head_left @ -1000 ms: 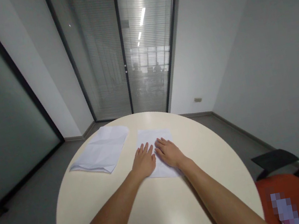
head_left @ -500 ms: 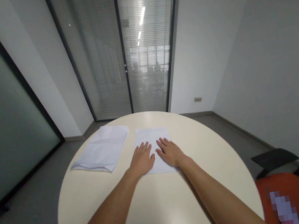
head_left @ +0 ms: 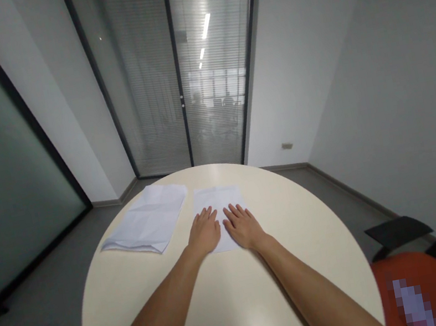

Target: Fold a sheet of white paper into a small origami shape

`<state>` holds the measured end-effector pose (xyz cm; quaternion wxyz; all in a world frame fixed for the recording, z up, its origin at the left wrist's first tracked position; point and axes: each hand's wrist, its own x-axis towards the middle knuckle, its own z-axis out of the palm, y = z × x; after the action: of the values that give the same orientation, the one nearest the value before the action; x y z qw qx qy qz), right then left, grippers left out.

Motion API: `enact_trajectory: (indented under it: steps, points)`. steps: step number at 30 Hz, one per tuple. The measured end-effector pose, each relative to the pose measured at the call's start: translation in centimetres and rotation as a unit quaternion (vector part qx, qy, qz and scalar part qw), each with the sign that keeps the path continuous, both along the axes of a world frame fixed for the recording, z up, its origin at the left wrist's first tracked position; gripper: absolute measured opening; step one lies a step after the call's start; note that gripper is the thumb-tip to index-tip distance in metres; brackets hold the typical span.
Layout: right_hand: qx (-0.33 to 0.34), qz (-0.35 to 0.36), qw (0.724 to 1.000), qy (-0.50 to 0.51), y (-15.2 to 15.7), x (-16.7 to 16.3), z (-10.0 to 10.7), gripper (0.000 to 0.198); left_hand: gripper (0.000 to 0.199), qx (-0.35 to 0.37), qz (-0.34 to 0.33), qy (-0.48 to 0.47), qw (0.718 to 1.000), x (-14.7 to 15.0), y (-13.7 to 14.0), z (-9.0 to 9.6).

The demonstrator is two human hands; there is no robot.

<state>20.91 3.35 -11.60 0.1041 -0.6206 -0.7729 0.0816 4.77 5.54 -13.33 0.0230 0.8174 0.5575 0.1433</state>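
A white sheet of paper [head_left: 217,195] lies flat near the far side of the round cream table [head_left: 226,307]. My left hand [head_left: 205,231] rests palm down on its left part, fingers stretched out. On its right part lies my right hand [head_left: 243,227], also flat, with the fingers pointing away from me. A small gap separates the two hands, and they cover much of the sheet's middle. To the left, apart from both hands, is a stack of larger white sheets [head_left: 147,217], creased and folded over at the near edge.
A red chair [head_left: 422,267] with a black armrest [head_left: 399,232] stands at the table's right. Beyond the table is a glass door [head_left: 215,124] with blinds. A frosted glass panel [head_left: 1,156] is at the left.
The sheet and both hands have shifted slightly left, my right hand a little more, bringing the hands closer together. The camera view has also moved slightly.
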Motion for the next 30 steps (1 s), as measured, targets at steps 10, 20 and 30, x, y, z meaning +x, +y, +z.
enact_trajectory:
  steps: [10, 20, 30]
  points:
    - [0.005, -0.031, 1.000, -0.006, 0.1, 0.0, -0.2, 0.063, 0.057, -0.008, 0.031, 0.028, 0.999, -0.2, 0.1, -0.4]
    - [0.010, -0.052, 0.999, -0.009, 0.2, 0.0, -0.6, 0.063, 0.066, 0.046, 0.033, 0.009, 0.998, -0.9, -0.2, 0.5]
    - [-0.028, -0.027, 0.999, -0.012, 0.3, 2.2, 0.0, 0.066, 0.067, -0.077, -0.086, 0.005, 0.993, -0.7, -0.2, 0.6]
